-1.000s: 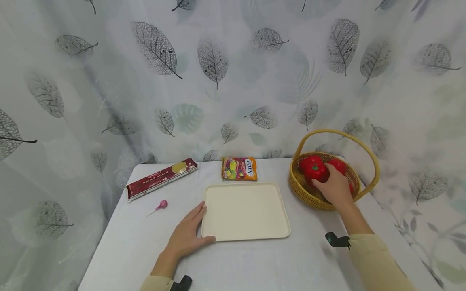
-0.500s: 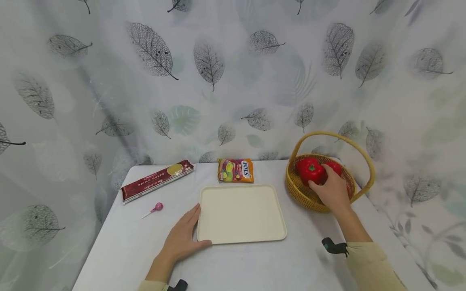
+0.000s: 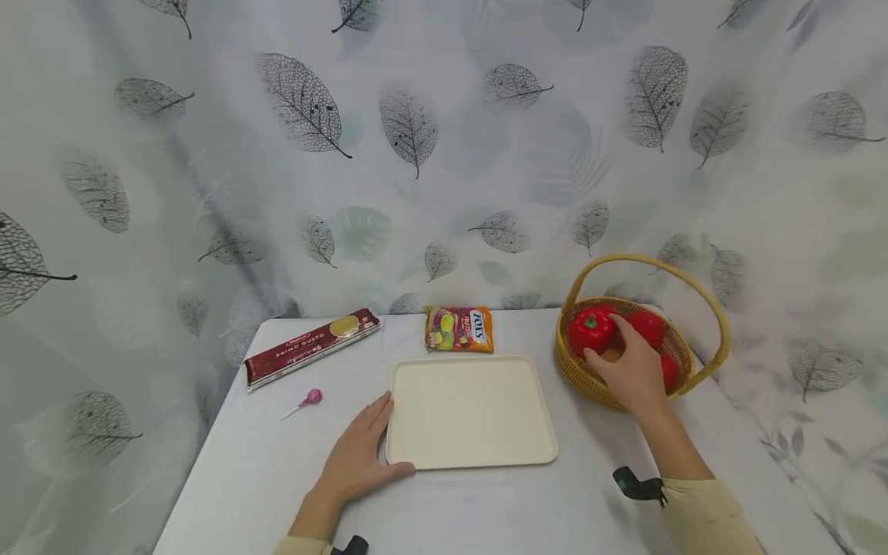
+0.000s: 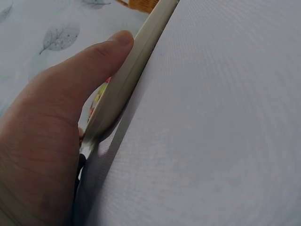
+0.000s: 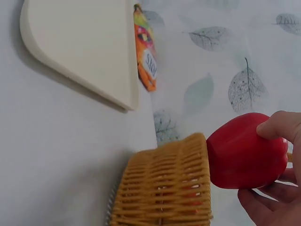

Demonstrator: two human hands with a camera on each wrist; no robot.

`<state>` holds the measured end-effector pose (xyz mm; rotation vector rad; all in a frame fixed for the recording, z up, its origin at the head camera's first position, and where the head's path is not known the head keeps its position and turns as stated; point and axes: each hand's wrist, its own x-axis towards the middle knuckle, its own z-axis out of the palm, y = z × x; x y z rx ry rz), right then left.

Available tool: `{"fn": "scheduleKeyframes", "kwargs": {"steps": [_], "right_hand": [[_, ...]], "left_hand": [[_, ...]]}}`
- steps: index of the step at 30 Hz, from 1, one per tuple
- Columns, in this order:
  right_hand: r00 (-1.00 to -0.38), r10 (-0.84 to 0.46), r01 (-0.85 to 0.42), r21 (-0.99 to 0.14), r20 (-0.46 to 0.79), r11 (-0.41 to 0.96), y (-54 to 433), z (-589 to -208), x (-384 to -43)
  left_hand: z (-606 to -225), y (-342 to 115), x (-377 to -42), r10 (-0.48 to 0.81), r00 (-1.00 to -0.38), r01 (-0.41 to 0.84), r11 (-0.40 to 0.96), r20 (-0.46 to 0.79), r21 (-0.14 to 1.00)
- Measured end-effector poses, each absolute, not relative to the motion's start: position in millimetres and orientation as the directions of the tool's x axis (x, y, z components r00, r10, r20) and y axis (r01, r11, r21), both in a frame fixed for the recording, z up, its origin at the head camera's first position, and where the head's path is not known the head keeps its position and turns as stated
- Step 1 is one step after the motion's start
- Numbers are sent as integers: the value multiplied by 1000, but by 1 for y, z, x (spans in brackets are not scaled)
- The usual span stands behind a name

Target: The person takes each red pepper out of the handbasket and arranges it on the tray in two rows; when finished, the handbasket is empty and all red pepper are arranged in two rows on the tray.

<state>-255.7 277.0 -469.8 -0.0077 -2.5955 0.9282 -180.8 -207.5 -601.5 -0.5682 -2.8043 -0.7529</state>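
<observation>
My right hand (image 3: 631, 371) is at the wicker basket (image 3: 590, 385) and pinches a red bell pepper (image 3: 592, 331) between thumb and fingers. In the right wrist view this pepper (image 5: 247, 151) shows above the basket's rim (image 5: 164, 183), with the thumb on one side and fingers on the other. Other red items (image 3: 648, 327) lie in the basket, partly hidden by the hand. My left hand (image 3: 355, 459) rests at the near left corner of a cream tray (image 3: 472, 412), fingers straight along its left side. Its thumb touches the tray's front edge (image 4: 127, 70).
A maroon spaghetti packet (image 3: 312, 348) lies at the back left, with a pink lollipop (image 3: 314, 396) in front of it. Behind the tray is an orange sweets bag (image 3: 459, 330). The basket's tall handle (image 3: 652, 260) arches over it. A leaf-print curtain (image 3: 444, 154) hangs behind the table.
The bell pepper has shifted slightly left within the basket, and more of the basket's inside shows between it and my right palm. The left hand stays at the tray. The head view has shifted slightly.
</observation>
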Motion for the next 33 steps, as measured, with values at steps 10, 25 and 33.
{"fn": "scheduleKeyframes", "kwargs": {"steps": [10, 25, 33], "right_hand": [[-908, 98, -200, -628, 407, 752, 262, -467, -259], [-920, -8, -286, -657, 391, 698, 228, -467, -258], [-928, -37, -306, -701, 371, 644, 217, -466, -258]], "left_hand": [[-602, -211, -174, 287, -932, 361, 799, 222, 482], [-596, -210, -174, 300, -915, 397, 792, 269, 465], [-596, -209, -181, 320, -913, 404, 786, 252, 467]]}}
